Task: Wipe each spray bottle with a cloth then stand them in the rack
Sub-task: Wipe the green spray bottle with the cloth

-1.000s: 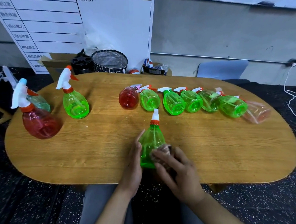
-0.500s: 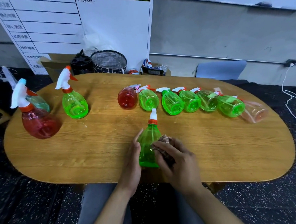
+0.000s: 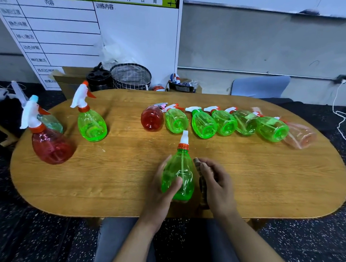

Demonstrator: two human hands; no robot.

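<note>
right hand (image 3: 216,185) has come off the front of the green bottle (image 3: 178,174) since half a second ago; then it lay across the bottle's lower body with the cloth (image 3: 201,180) pressed to the plastic, now it sits just beside the bottle's right flank, cloth bunched dark and brownish between the fingers (image 3: 203,165) and the bottle. fingers of that hand curled round the cloth, pinching it; whether the cloth touches the plastic at this instant cannot be told. left hand (image 3: 163,192) holds as before, but the thumb now shows wrapped over the front of the bottle, other fingers curled behind the left side. bottle appears turned a little, a moulded rectangular mark facing the camera. reading: one face wiped, the bottle being rotated for the next pass or readied to go aside; wiping of this one looks near its end, judged only from the hand lifting off. bottle itself: clear green plastic, teardrop body, dip tube visible down the middle, orange collar, white spray head (image 3: 184,136) pointing away; it is tilted back from the near edge of the worktop (image 3: 115,180), base toward the person. seven more bottles lie on their sides in a row (image 3: 224,122) across the far middle and right, unwiped by the look of it. three stand upright at the left, a green one (image 3: 92,124), a red one (image 3: 51,144) and a pale one half hidden behind it. no rack can be made out on the worktop.
</note>
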